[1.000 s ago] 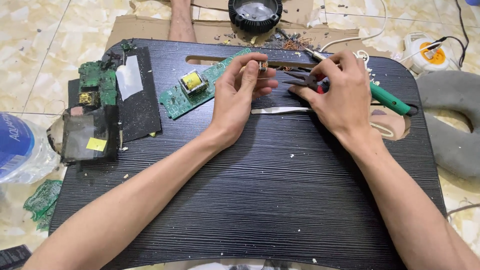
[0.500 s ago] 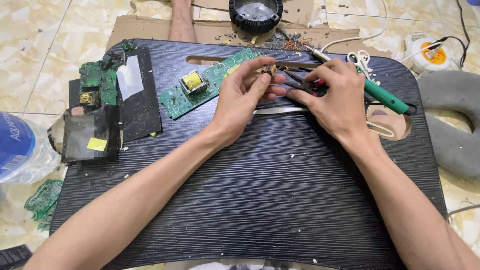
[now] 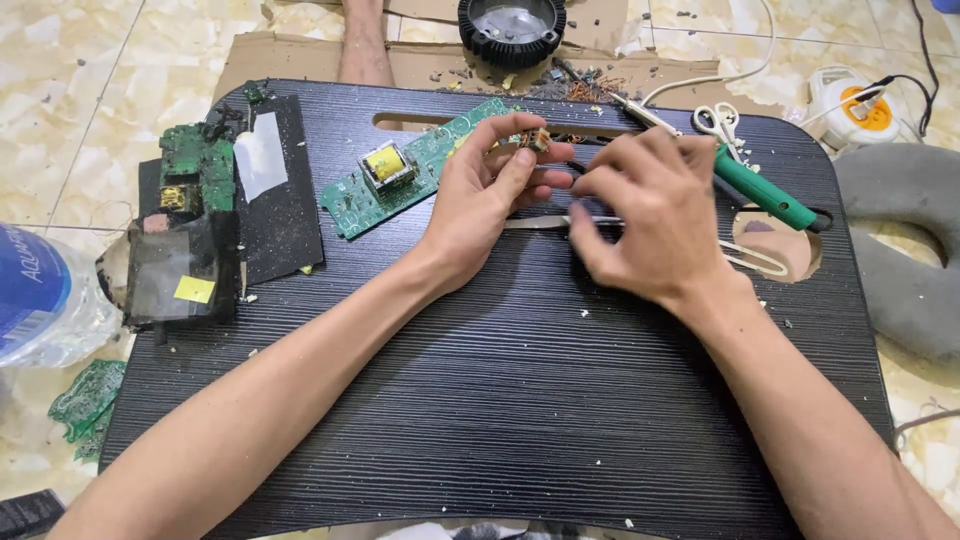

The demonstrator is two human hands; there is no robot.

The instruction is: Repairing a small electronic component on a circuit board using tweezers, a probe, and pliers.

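Head view, looking straight down at the black ribbed surface (image 3: 500,400): the left hand (image 3: 480,195) is raised just above it, fingers (image 3: 520,160) pressed together in a pinch on a small brownish component (image 3: 537,139), a little coil-like part with what looks like copper winding. It sits right at the fingertips, above the slot near the surface's far edge. The right hand (image 3: 645,215) is just beside it, fingers loosely curled and a little spread, thumb and forefinger pointed toward the part but apart from it; whether anything is tucked under that palm, I cannot tell

That part looks very light and stiff in the body, but the fine wire and any thin legs are likely fragile and easy to bend. Best taken by the solid sides of its core, as the left hand does now, not by the winding. Small enough to slip out of a loose pinch

Beneath the hands a slim metal tool (image 3: 545,221) lies flat on the surface. Right of the right hand rests a green-handled soldering iron (image 3: 765,188), with small scissors (image 3: 715,122) just beyond. To the left lies a green circuit board (image 3: 400,175) carrying a yellow transformer (image 3: 385,164), and further left a second stripped board on dark plastic (image 3: 190,215)
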